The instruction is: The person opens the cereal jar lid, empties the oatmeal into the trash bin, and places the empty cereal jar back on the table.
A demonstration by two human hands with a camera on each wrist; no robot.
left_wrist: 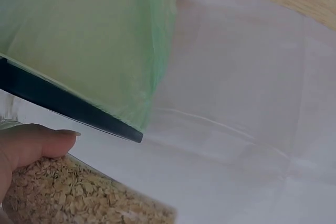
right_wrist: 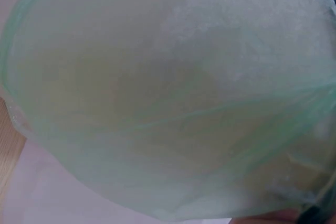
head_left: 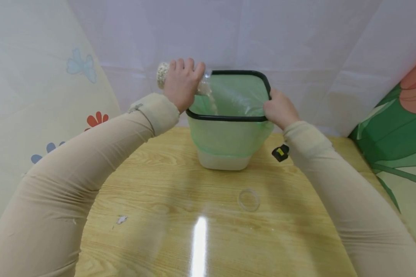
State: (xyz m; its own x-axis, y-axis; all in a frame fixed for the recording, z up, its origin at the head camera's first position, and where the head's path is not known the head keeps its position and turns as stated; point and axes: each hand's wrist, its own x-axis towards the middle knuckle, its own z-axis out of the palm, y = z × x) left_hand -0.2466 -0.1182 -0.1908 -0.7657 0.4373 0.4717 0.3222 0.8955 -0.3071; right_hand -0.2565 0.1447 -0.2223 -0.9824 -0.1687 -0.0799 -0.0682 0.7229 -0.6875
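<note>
My left hand (head_left: 183,82) grips a clear jar of oat flakes (left_wrist: 84,195), tipped on its side with its mouth over the bin's left rim. Flakes (head_left: 213,104) fall from the mouth into the bin. The trash bin (head_left: 223,162) is whitish and stands upright, lined with a green plastic bag (head_left: 228,134) folded down over its outside. A black rim frame (head_left: 228,118) runs around the top. On the right side of that frame, my right hand (head_left: 280,109) holds the edge. In the right wrist view the green bag (right_wrist: 157,103) fills most of the picture.
A clear ring (head_left: 249,200) lies on the wooden table (head_left: 152,192) in front of the bin. A torn white scrap (head_left: 121,219) is at the left. White cloth (head_left: 308,50) hangs behind. A black strap piece (head_left: 280,153) hangs by the right wrist.
</note>
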